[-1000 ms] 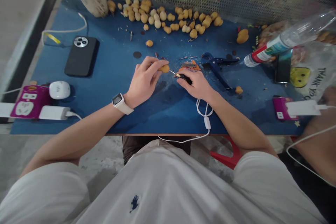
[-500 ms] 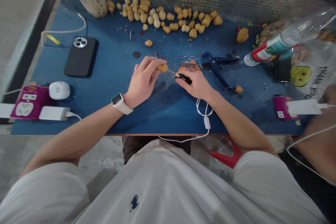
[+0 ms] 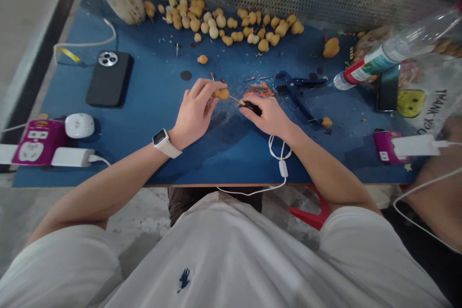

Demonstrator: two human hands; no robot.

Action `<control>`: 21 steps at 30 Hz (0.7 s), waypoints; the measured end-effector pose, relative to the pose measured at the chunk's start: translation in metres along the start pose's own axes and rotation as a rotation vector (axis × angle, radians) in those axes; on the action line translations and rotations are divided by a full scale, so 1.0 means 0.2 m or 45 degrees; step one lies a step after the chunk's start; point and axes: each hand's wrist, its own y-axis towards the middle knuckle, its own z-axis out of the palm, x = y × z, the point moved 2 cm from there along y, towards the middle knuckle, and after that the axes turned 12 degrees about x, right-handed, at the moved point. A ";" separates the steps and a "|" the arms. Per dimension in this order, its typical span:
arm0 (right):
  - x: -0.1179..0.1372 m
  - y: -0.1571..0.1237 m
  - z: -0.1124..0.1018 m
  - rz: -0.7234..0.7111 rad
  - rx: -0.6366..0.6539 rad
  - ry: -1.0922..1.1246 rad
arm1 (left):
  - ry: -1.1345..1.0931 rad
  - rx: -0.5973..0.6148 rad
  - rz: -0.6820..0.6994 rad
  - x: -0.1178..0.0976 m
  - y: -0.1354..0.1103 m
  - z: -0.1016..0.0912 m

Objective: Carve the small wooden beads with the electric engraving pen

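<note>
Pinched between the fingers of my left hand (image 3: pixel 197 113) is a small yellow gourd (image 3: pixel 221 93), its end facing right. My right hand (image 3: pixel 269 114) is closed around a black-handled pen-like tool (image 3: pixel 251 107). The tool's thin metal shaft points left, with its tip at or very near the gourd; contact is too small to make out. Beyond my right hand lies a small heap of orange shavings (image 3: pixel 263 87) with a flat grey piece on it. A white cord (image 3: pixel 281 154) with an inline switch runs below my right wrist.
Many small gourds (image 3: pixel 212 21) line the back by the mesh panel. Blue pliers (image 3: pixel 296 94) lie right of the shavings. A phone (image 3: pixel 109 78) and purple power adapter (image 3: pixel 38 142) sit left. A plastic bottle (image 3: pixel 375 66) leans at right, near another person's arm (image 3: pixel 442 163).
The whole view has shifted slightly. Both hands keep their hold on the gourd and the tool, with almost no movement between them.
</note>
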 end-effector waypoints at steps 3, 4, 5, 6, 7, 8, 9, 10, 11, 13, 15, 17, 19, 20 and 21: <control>0.00 0.00 0.00 0.008 -0.001 -0.008 | -0.009 0.006 -0.004 0.01 0.00 0.00; 0.00 0.00 0.00 0.007 -0.001 -0.008 | -0.010 0.011 -0.008 0.01 0.00 -0.01; 0.00 0.00 0.00 0.004 -0.001 -0.006 | -0.012 0.015 -0.011 0.01 0.00 -0.01; 0.00 0.00 0.00 0.001 0.000 -0.002 | -0.013 0.018 -0.012 0.01 0.00 -0.01; 0.00 0.00 0.00 0.001 0.002 0.004 | -0.013 0.018 -0.011 0.01 0.00 0.00; 0.00 0.00 0.00 0.003 0.004 0.009 | -0.011 0.016 -0.009 0.01 0.00 0.00; 0.00 0.00 0.00 0.004 0.005 0.012 | -0.007 0.012 -0.007 0.01 0.00 0.00; 0.00 0.00 0.00 0.005 0.005 0.013 | -0.001 0.008 -0.005 0.01 0.00 0.00; 0.00 0.00 0.00 0.004 0.006 0.012 | 0.005 0.004 -0.004 0.01 0.00 0.00; 0.00 0.00 0.00 -0.004 0.004 0.005 | 0.009 0.003 -0.005 0.01 0.01 0.00; 0.00 0.00 0.00 -0.009 -0.002 0.000 | 0.005 0.015 -0.009 0.01 0.01 -0.01; 0.00 0.00 0.00 -0.007 -0.005 -0.001 | 0.005 0.034 -0.013 0.01 0.01 -0.01; 0.00 0.00 0.01 0.000 -0.001 -0.001 | 0.013 0.044 -0.015 0.01 0.01 -0.01; 0.00 0.01 0.01 0.001 0.001 -0.001 | 0.017 0.043 -0.014 0.01 0.01 -0.01; 0.00 0.01 0.01 0.000 0.001 -0.004 | 0.022 0.037 -0.011 0.01 0.01 -0.02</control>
